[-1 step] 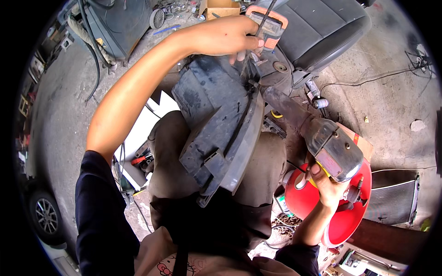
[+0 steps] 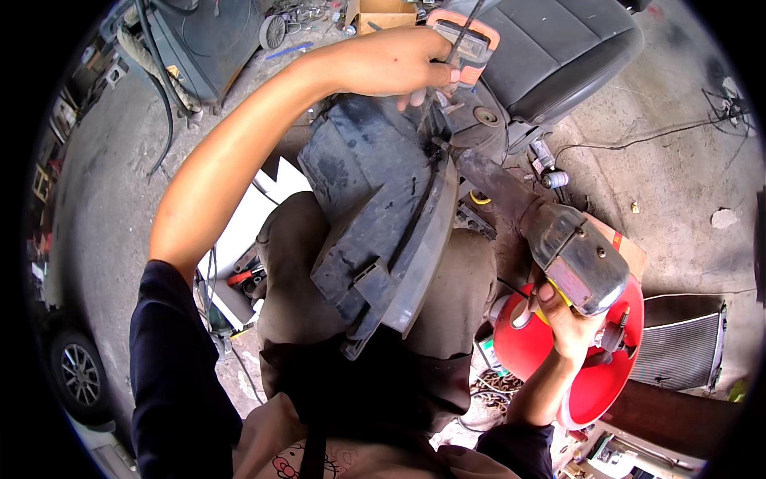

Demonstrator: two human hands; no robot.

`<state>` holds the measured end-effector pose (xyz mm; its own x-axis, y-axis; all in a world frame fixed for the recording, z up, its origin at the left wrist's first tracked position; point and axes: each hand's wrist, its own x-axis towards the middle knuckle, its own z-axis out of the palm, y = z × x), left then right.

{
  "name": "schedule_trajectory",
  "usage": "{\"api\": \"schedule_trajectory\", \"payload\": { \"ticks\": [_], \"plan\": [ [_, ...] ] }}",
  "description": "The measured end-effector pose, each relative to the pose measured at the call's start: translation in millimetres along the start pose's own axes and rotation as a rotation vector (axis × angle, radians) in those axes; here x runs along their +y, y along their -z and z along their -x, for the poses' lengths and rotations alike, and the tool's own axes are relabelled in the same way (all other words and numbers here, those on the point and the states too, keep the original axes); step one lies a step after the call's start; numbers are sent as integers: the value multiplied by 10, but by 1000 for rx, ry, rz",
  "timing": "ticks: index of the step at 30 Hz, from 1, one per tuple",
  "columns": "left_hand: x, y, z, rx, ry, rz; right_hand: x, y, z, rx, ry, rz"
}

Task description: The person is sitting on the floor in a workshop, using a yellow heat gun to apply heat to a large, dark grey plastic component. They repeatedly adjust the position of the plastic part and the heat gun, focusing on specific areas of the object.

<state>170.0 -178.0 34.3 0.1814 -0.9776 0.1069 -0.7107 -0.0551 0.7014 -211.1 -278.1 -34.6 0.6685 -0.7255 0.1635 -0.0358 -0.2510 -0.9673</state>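
Observation:
Across my lap lies a car headlight (image 2: 371, 168), its dusty black plastic housing up and its pale lens edge toward the right. Above its far end my left hand (image 2: 399, 64) is closed on a thin dark rod (image 2: 466, 32), which slants down toward the housing. My right hand (image 2: 568, 323) grips a hot-air gun (image 2: 581, 254) with a scuffed metal body and a little yellow at the grip. The gun's long brown nozzle reaches to the headlight's far end, close beside the rod's lower part. Exactly where rod and housing meet is hard to make out.
A red bucket (image 2: 523, 355) stands below my right hand, with a radiator (image 2: 678, 347) farther right. Ahead is a black car seat (image 2: 550, 48); a cardboard box (image 2: 383, 14) sits at the far side. A cable (image 2: 630, 145) crosses the floor. A wheel (image 2: 78, 374) is at far left.

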Motion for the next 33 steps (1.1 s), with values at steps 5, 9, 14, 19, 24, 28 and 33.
{"api": "schedule_trajectory", "payload": {
  "ticks": [5, 9, 14, 19, 24, 28, 33],
  "plan": [
    [111, 8, -53, -34, 26, -132, -53, -53, -33, -29, 9, -38],
    [206, 2, -60, -5, 30, -206, -57, -80, -49, -16, 0, 8],
    [218, -4, -130, -9, -116, -351, -39, -92, -52, -6, 12, 40],
    [107, -54, -213, -8, -226, -375, -30, -108, -70, -31, 16, 3],
    [209, -72, -231, -66, -102, -324, -88, -177, -113, -39, 9, 29],
    [188, -85, -239, -71, -136, -341, -110, -215, -124, -41, 14, 19],
    [229, -88, -228, -78, -127, -373, -106, -185, -108, -70, 2, -34]
  ]
}}
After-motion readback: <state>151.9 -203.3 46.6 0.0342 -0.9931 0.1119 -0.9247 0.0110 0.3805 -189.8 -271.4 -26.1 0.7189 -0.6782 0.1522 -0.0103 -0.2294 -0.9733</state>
